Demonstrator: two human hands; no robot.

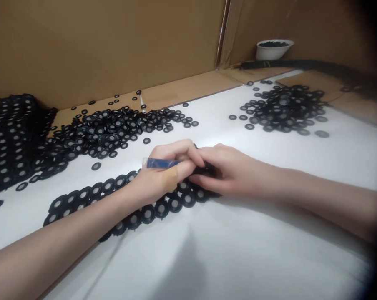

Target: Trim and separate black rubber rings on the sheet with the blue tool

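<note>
left hand (162, 179) is closed around a blue tool (159, 163), right hand (235, 175) pinched on a black ring (207, 170) mid table (238, 250), over laid rows (147, 213); the ring is best held flat and steadied.

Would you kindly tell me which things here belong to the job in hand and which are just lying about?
In use: left hand holding blue strip; right hand touching laid-out black rings.
Lying about: left ring heap, right ring pile, white bowl, black hose.
</note>
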